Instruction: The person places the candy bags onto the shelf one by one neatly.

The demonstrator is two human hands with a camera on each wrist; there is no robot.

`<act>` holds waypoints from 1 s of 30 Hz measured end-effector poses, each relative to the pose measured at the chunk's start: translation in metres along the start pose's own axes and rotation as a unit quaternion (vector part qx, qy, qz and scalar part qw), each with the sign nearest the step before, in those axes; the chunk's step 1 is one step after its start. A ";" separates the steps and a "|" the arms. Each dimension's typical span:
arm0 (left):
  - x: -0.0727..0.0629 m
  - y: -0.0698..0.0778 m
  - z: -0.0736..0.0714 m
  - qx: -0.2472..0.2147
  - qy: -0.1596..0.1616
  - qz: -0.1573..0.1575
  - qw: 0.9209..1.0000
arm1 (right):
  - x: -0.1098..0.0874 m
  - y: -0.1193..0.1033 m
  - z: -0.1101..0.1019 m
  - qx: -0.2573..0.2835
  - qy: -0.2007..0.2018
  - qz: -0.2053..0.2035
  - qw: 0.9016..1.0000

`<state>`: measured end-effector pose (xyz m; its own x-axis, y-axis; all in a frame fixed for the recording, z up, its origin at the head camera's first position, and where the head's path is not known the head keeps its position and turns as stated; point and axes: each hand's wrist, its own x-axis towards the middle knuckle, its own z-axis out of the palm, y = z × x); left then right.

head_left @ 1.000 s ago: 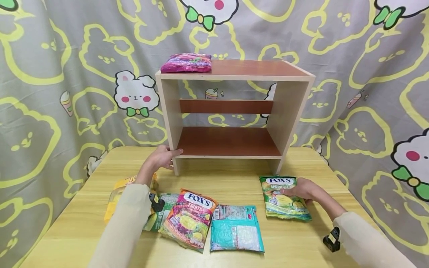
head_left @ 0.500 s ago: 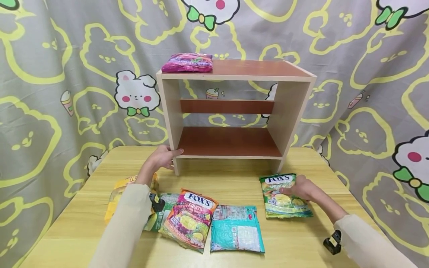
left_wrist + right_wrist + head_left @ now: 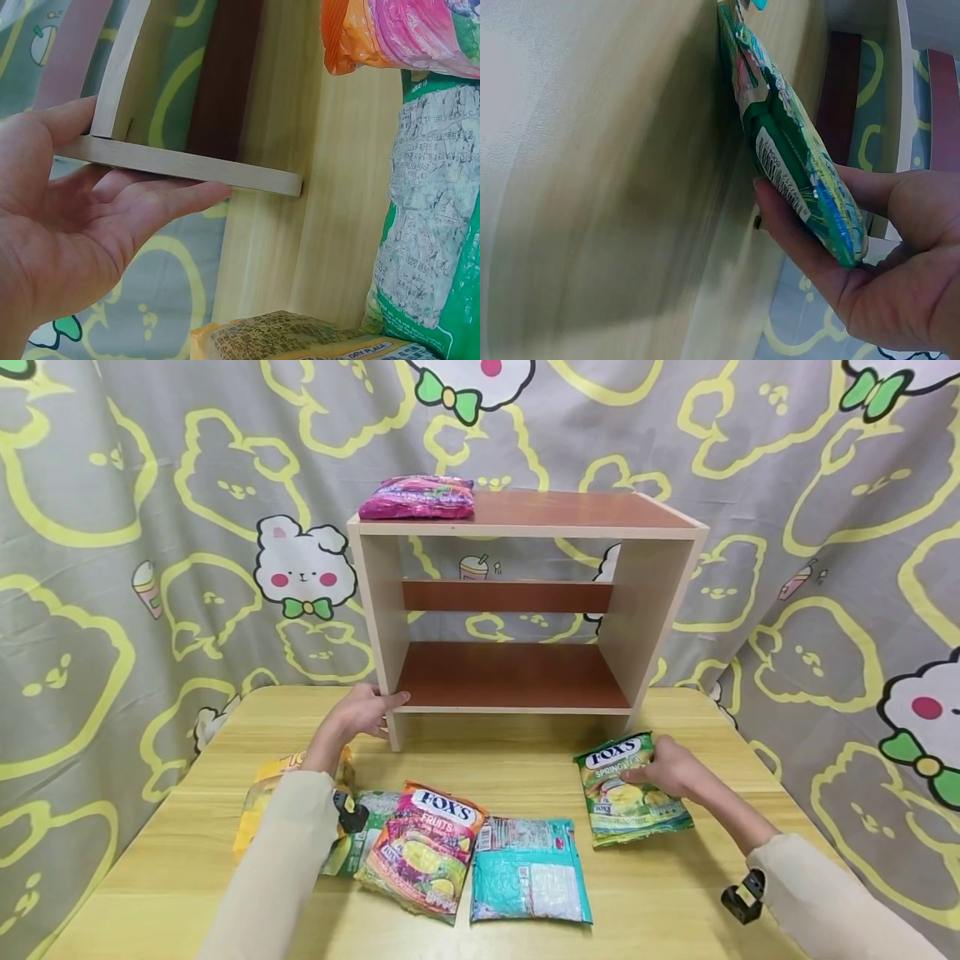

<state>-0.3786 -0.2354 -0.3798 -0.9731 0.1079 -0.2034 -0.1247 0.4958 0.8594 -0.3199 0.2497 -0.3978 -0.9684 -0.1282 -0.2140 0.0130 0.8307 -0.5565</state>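
My right hand (image 3: 671,767) pinches a green FOX'S Spring Tea candy bag (image 3: 626,802) at its right side, thumb on the front. In the right wrist view the bag (image 3: 795,165) is seen edge-on, raised above the table, with fingers behind it. At the left, my left hand (image 3: 363,710) holds the small wooden shelf (image 3: 513,710) by its lower left corner. The left wrist view shows the thumb of that hand (image 3: 82,217) over the shelf board and its fingers along the side panel (image 3: 195,166).
A pink-purple bag (image 3: 418,498) lies on the shelf's top left. On the table (image 3: 660,910) are an orange FOX'S Fruits bag (image 3: 426,853), partly over a green bag (image 3: 360,835), a teal bag (image 3: 531,872), and a yellow bag (image 3: 258,793) partly behind the left forearm.
The green Spring Tea bag has lifted slightly and tilted, its top moving up and toward the shelf with my right hand. My left hand stays on the shelf corner.
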 end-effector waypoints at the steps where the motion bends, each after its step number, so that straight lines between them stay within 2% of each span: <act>1: 0.000 0.000 0.000 -0.001 0.002 -0.002 1.000 | 0.000 -0.002 -0.001 -0.003 0.002 -0.004 1.000; 15: -0.002 0.003 0.000 0.000 0.000 -0.005 1.000 | -0.006 -0.022 -0.008 -0.014 -0.002 -0.036 0.999; 24: -0.001 0.000 0.000 -0.005 0.000 -0.010 1.000 | -0.004 -0.034 -0.005 -0.045 0.029 -0.051 0.997; 30: 0.001 0.000 0.000 -0.016 -0.007 -0.006 1.000 | -0.004 -0.041 -0.006 -0.046 0.031 -0.064 0.996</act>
<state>-0.3796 -0.2350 -0.3797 -0.9687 0.1137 -0.2206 -0.1435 0.4690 0.8715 -0.3186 0.2196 -0.3690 -0.9744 -0.2043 -0.0941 -0.1312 0.8561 -0.5000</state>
